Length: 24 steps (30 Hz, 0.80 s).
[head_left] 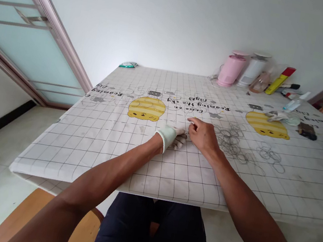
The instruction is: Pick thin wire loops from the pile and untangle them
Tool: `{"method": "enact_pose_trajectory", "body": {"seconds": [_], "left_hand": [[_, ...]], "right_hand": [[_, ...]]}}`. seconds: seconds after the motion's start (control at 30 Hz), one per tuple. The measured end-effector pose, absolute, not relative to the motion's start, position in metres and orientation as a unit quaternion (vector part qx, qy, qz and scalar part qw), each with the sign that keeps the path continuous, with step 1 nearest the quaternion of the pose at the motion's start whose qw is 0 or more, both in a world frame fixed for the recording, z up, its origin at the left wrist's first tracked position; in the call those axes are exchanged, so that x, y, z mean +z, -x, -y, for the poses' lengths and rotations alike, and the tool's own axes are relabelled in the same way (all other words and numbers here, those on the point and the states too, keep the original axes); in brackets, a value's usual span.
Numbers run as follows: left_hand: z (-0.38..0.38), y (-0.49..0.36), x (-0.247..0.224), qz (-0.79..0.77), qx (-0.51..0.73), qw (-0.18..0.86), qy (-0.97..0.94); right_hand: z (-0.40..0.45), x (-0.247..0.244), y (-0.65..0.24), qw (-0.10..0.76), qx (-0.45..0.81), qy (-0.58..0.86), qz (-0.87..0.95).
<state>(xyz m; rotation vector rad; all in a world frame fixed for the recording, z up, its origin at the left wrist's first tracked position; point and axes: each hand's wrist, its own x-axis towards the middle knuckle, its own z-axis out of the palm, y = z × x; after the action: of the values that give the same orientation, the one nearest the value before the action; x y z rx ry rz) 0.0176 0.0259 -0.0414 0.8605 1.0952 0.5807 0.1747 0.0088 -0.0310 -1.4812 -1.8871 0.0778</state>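
My left hand (175, 137) wears a glove with a pale green cuff and greyish fingers. It rests low over the table's middle, its fingers curled closed. Just right of it, nearly touching, is my bare right hand (204, 135), with the index finger bent forward and the other fingers folded in. Whatever either hand may hold is too small or hidden to make out. Beside my right wrist lies a tangled heap of thin dark wire-like loops (229, 140). A smaller group of similar loops (269, 151) lies farther right.
A checked tablecloth (81, 152) covers the table. Along the back right stand a pink device (231, 70), a white device (252, 71), a yellow-red box (280, 81) and a clear bottle (296, 102). Another glove (283, 117) and a dark block (307, 131) lie nearer. A green packet (128, 65) is back left.
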Motion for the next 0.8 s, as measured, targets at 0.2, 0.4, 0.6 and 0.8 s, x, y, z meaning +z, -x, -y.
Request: {"method": "enact_pose_trajectory", "body": {"seconds": [0.2, 0.4, 0.6, 0.8], "left_hand": [[-0.032, -0.011, -0.041, -0.498, 0.262, 0.710, -0.423], [-0.037, -0.003, -0.036, -0.433, 0.315, 0.737, -0.412], [-0.040, 0.001, -0.034, -0.440, 0.308, 0.739, -0.406], [-0.045, 0.012, -0.025, -0.429, 0.320, 0.777, -0.332]], "right_hand": [[-0.005, -0.027, -0.177, 0.390, 0.082, 0.540, 0.742], [-0.006, -0.016, -0.186, 0.463, 0.159, 0.561, 0.667], [-0.009, -0.019, -0.187, 0.446, 0.139, 0.577, 0.670], [-0.013, -0.027, -0.191, 0.427, 0.108, 0.603, 0.665]]}}
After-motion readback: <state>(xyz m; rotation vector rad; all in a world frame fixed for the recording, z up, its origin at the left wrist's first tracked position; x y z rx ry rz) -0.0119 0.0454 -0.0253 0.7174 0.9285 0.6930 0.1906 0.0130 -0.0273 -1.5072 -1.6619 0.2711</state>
